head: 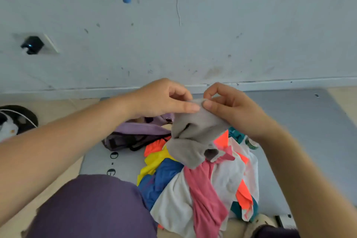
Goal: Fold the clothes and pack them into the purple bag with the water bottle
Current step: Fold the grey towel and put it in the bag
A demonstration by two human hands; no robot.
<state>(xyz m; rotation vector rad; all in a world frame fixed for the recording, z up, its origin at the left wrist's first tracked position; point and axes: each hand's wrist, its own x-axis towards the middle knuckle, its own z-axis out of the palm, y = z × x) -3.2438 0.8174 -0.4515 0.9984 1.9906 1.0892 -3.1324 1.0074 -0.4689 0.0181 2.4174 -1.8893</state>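
Observation:
A grey garment [195, 137] hangs crumpled in the air above the pile. My left hand [164, 98] and my right hand [229, 108] both pinch its top edge, fingertips close together. Below it lies a heap of clothes [201, 183] in pink, white, blue, yellow, orange and teal. The purple bag [135, 133] lies open on the mat just left of the heap, partly behind my left hand. A bit of a green-patterned object [251, 144] shows at the heap's right edge; I cannot tell whether it is the water bottle.
Everything sits on a grey mat [301, 141] on a beige floor, close to a pale wall [193, 44]. My purple-clad knee [90, 206] fills the lower left. A dark round object [17, 120] lies at the far left. A black plug [32, 44] sits in a wall socket.

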